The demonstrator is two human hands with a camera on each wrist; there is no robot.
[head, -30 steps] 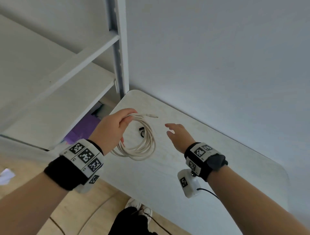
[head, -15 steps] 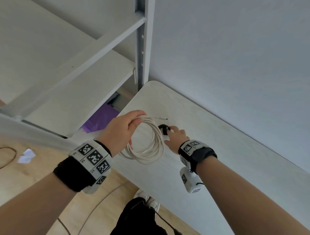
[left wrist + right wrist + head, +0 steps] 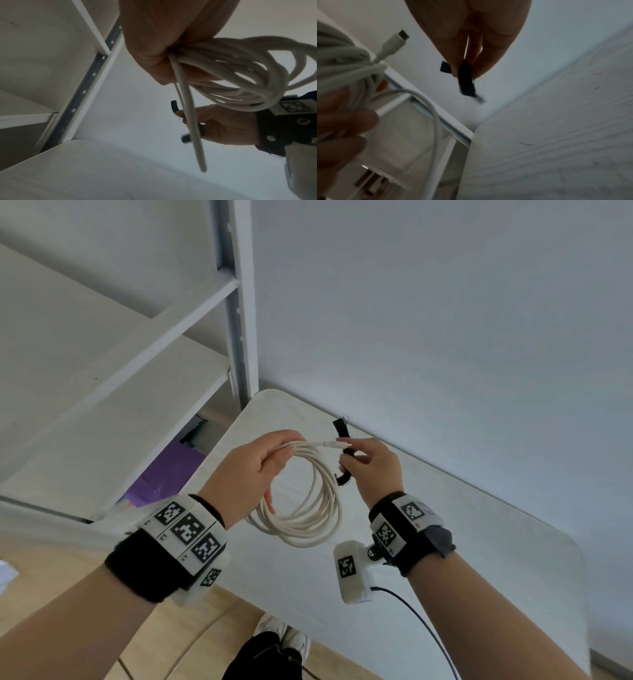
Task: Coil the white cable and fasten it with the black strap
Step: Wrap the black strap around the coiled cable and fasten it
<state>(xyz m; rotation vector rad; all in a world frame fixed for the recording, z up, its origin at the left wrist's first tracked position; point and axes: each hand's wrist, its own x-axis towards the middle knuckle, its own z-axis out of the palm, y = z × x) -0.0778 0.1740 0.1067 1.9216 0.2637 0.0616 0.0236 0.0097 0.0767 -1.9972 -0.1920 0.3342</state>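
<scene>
The white cable (image 3: 310,518) hangs in several loops above the table, gripped at its top by my left hand (image 3: 250,470). Its plug end (image 3: 337,444) pokes out to the right toward my right hand (image 3: 371,465). That hand pinches the black strap (image 3: 342,455), which is off the table, one end sticking up and the other curling below the fingers. In the left wrist view the cable bundle (image 3: 240,81) fans out from my fist with the strap (image 3: 175,106) behind it. The right wrist view shows the strap (image 3: 466,79) dangling from my fingertips and the plug (image 3: 393,42) close by.
The white table (image 3: 428,577) lies below both hands, against a pale wall. A white shelf unit (image 3: 137,364) with a metal upright stands to the left, something purple (image 3: 164,477) beneath it. Wooden floor and my shoes (image 3: 284,635) show at the bottom.
My right hand reached down to the strap on the table, picked it up and raised it beside the cable's plug end. The left hand kept hold of the coil.
</scene>
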